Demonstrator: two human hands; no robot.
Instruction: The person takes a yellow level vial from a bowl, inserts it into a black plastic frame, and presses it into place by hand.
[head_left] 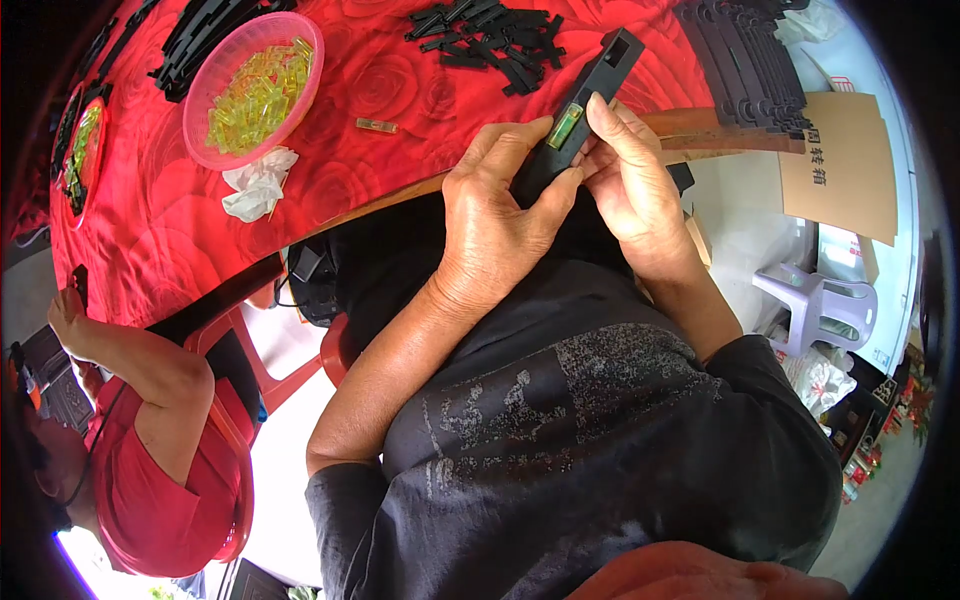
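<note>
Over the table's near edge, my left hand [495, 210] is closed around the lower end of a black spirit level [612, 66], which is tilted up toward the far right. A yellow-green bubble vial [566, 127] sits in the opening of its body. My right hand [640, 180] grips the same level from the other side, its thumb by the end of the vial. Some right fingers are hidden behind the level. On the red cloth lie a loose vial [377, 125] and, farther off, a heap of small black strips [490, 48].
A pink basket [205, 85] of yellow vials stands at the far left, near crumpled white tissue [260, 184]. Long black level bodies [745, 65] are stacked at the right. A co-worker in red [165, 490] sits at left. Cardboard [838, 160] and a purple stool [820, 305] stand right.
</note>
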